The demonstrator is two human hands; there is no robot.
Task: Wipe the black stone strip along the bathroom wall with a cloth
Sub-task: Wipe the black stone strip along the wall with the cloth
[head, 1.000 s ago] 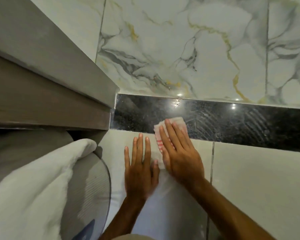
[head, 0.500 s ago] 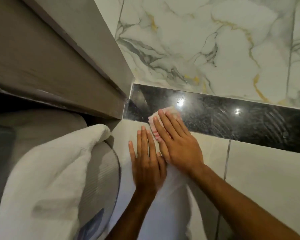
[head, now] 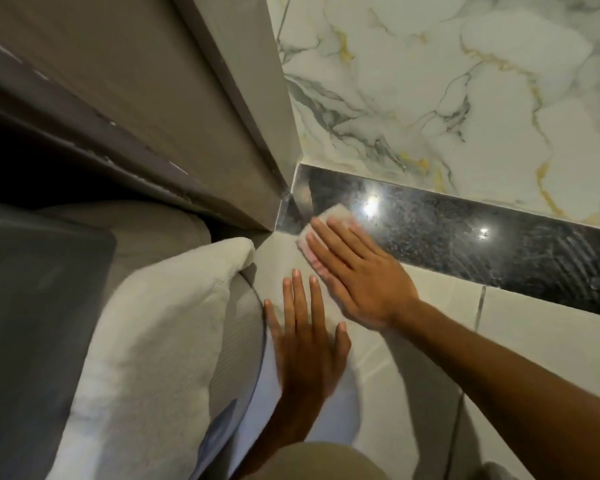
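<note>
A glossy black stone strip (head: pixel 465 237) runs along the wall between marbled tiles above and plain pale tiles below. My right hand (head: pixel 357 271) lies flat on a small white cloth with pink stripes (head: pixel 333 216), pressing it onto the strip's left end near the corner. Most of the cloth is hidden under the fingers. My left hand (head: pixel 309 337) rests flat on the pale tile below the strip, fingers spread, holding nothing.
A grey-brown cabinet or door frame (head: pixel 187 116) meets the wall at the corner on the left. A folded white towel (head: pixel 153 341) lies over a rounded grey fixture (head: pixel 239 334) at lower left. Marbled tiles (head: pixel 447 81) fill the upper right.
My right hand has slid the cloth leftward along the strip toward the corner. The left hand stays flat on the tile below, and the camera has shifted left too.
</note>
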